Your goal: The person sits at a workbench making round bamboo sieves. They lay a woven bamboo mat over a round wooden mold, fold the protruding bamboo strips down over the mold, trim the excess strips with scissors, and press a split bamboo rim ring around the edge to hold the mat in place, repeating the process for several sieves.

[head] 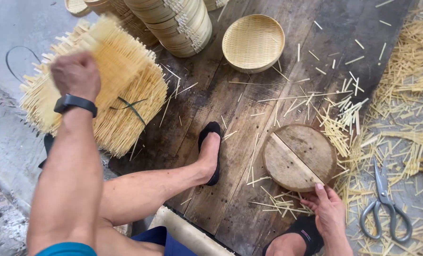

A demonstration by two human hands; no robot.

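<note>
Bamboo baskets are already stacked and one finished round basket (253, 41) lies apart, while a woven mat (108, 57) is gripped by the closed left hand (75, 75) above a bundle of mats (95, 102), and the round wooden block (298, 157) is touched by the loosely spread right hand (329, 208).

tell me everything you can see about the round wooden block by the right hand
The round wooden block is a thick, flat disc of worn brown wood with a straight split running across its top, dividing it into two parts. It lies flat on the dark plank floor, with cut bamboo slivers scattered around it. The right hand touches its near edge with its fingertips. Nothing rests on top of it.
</note>
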